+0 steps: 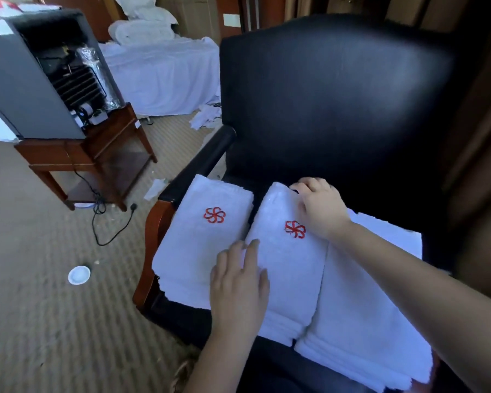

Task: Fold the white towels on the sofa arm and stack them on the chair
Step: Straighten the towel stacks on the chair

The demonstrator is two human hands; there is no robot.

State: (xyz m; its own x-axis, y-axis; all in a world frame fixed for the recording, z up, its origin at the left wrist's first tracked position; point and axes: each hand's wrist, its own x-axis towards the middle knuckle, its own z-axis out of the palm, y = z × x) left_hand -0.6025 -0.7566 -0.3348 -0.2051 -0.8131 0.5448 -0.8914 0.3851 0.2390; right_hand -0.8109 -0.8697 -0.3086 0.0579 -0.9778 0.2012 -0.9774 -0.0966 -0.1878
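A black armchair (338,89) holds stacks of folded white towels on its seat. The left stack (193,245) shows a red flower logo on top. The middle stack (287,268) also bears a red logo. A third stack (360,316) lies at the right. My left hand (238,282) rests flat, fingers straight, on the near left edge of the middle stack. My right hand (321,205) grips the far corner of the middle stack's top towel, fingers curled over its edge.
A grey mini fridge (26,80) stands on a wooden side table (97,160) at the left, with a black cable (108,222) trailing on the carpet. A white lid (79,275) lies on the floor. White linen (159,69) is heaped behind.
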